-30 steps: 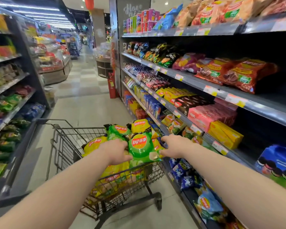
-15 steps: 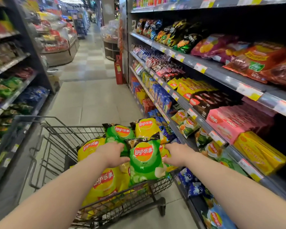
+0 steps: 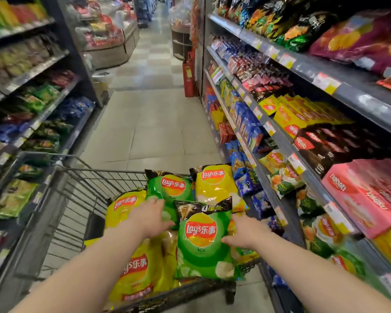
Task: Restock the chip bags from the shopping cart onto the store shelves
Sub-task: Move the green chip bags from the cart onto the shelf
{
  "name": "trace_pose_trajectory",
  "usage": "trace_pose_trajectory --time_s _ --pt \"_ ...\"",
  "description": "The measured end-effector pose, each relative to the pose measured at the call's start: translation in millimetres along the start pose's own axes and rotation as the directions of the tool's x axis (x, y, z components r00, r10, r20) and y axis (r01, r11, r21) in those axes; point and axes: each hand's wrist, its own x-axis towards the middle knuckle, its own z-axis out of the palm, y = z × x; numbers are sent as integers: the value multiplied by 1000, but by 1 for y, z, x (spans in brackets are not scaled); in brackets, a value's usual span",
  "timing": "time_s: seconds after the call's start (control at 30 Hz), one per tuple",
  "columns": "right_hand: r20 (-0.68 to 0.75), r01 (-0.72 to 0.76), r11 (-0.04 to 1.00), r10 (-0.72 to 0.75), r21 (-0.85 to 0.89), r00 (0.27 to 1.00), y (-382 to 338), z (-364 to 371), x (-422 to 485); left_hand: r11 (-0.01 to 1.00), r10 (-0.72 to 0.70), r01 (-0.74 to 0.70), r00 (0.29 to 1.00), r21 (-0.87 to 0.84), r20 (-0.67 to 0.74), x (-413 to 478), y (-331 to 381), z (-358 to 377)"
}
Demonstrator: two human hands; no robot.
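A wire shopping cart (image 3: 99, 172) in front of me holds several Lay's chip bags, among them a yellow one (image 3: 215, 188) and a green one (image 3: 169, 188) at the far end and a big yellow one (image 3: 133, 267) near me. An upright green chip bag (image 3: 203, 242) stands on top of the pile. My left hand (image 3: 149, 219) holds its left edge. My right hand (image 3: 246, 233) grips its right edge, thumb on the front.
The store shelves (image 3: 278, 141) run along the right, packed with snack bags and boxes, with Lay's bags low down beside the cart. Another shelf unit (image 3: 43, 114) lines the left. The tiled aisle (image 3: 149, 123) runs ahead to a red fire extinguisher (image 3: 188, 75).
My view has tilted down and drawn closer to the cart. The green bag stays between both hands above the pile; the hands have barely shifted on it.
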Motion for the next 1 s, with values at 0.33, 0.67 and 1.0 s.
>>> trace_pose_trajectory --time_s 0.33,0.67,1.0 --pt "232 -198 869 100 453 968 -2 38 27 950 -150 153 988 -273 32 82 -47 10" --pt "272 -326 663 188 674 944 -21 48 47 547 -273 399 916 -736 294 148 -54 37" --pt "311 -378 474 216 795 925 -24 45 49 320 -210 434 899 -842 384 162 -62 54"
